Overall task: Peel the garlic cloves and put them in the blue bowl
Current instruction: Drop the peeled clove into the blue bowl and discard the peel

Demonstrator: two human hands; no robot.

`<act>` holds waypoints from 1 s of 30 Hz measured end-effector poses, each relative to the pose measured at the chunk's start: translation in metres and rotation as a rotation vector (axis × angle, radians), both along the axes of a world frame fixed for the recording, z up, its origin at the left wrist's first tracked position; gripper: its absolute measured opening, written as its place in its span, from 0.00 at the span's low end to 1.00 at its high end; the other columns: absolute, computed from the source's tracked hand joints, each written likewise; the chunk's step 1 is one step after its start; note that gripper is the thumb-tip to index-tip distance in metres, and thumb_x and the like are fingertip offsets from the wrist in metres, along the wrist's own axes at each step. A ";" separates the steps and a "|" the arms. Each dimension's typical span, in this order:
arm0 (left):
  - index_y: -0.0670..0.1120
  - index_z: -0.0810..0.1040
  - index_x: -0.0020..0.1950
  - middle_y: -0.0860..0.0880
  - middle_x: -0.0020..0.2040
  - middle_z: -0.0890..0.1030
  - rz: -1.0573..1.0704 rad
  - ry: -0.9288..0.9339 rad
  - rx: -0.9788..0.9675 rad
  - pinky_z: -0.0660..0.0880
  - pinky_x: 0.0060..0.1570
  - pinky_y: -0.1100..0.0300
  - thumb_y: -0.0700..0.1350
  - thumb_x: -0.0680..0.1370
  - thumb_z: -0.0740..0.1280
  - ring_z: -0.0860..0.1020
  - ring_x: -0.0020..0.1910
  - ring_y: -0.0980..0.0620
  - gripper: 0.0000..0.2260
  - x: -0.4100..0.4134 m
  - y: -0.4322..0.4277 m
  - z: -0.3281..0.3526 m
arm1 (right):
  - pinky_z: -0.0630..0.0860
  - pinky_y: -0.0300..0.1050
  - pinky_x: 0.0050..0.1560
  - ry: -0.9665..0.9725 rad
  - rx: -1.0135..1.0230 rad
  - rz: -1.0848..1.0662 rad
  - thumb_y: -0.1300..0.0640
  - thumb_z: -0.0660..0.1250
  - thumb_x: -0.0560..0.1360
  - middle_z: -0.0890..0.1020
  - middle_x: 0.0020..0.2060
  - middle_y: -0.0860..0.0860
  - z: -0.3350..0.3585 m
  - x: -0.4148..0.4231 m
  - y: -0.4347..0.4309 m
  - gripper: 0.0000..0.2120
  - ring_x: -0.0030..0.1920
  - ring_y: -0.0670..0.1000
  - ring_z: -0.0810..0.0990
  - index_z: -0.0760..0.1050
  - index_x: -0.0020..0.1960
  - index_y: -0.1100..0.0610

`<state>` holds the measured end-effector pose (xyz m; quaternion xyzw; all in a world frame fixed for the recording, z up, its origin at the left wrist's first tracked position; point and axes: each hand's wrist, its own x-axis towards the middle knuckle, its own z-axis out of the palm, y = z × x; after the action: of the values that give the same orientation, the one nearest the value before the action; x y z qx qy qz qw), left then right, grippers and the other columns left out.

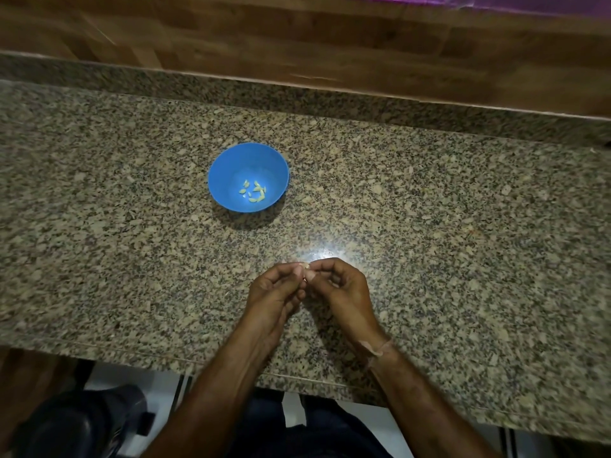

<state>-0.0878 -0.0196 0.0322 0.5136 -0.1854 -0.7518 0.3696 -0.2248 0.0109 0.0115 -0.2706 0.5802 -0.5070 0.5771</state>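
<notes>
bare counter (429, 226) btwn hands & blue bowl (224, 166), backsplash ledge (297, 90) behind bowl

A speckled granite countertop (429, 226) carries a blue bowl (228, 170) standing upright a little left of its middle.

dim overall | glare spot on countertop (317, 252) near centre | edges blurred, curved | corners dark
</notes>
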 end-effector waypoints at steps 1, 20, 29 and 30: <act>0.46 0.87 0.47 0.46 0.43 0.86 -0.002 0.001 -0.003 0.81 0.42 0.65 0.45 0.72 0.74 0.82 0.41 0.55 0.06 0.001 0.001 0.000 | 0.80 0.71 0.60 -0.029 0.006 -0.001 0.58 0.77 0.77 0.85 0.49 0.66 0.000 0.001 0.001 0.10 0.50 0.62 0.83 0.83 0.54 0.63; 0.43 0.81 0.58 0.46 0.48 0.86 -0.091 0.109 -0.014 0.81 0.45 0.63 0.42 0.73 0.73 0.83 0.44 0.54 0.14 0.035 -0.009 0.001 | 0.84 0.53 0.56 0.311 -0.154 -0.042 0.60 0.74 0.80 0.89 0.49 0.52 0.021 0.036 0.013 0.06 0.53 0.54 0.88 0.87 0.55 0.58; 0.42 0.84 0.54 0.43 0.48 0.87 -0.126 0.022 -0.037 0.81 0.56 0.54 0.44 0.69 0.76 0.85 0.47 0.49 0.15 0.056 -0.013 0.007 | 0.83 0.49 0.47 0.707 -0.235 -0.028 0.54 0.72 0.81 0.87 0.45 0.45 0.023 0.063 0.014 0.06 0.46 0.45 0.86 0.87 0.54 0.53; 0.42 0.85 0.53 0.42 0.49 0.87 -0.130 0.013 -0.034 0.80 0.56 0.52 0.44 0.68 0.77 0.85 0.47 0.48 0.15 0.057 -0.013 0.008 | 0.82 0.49 0.46 0.753 -0.246 -0.026 0.53 0.72 0.81 0.87 0.44 0.45 0.022 0.065 0.015 0.07 0.45 0.45 0.86 0.87 0.53 0.53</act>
<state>-0.0310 -0.0327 0.0403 0.4892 -0.2290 -0.7742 0.3298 -0.1598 0.0255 0.0336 -0.4973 0.6896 -0.4452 0.2810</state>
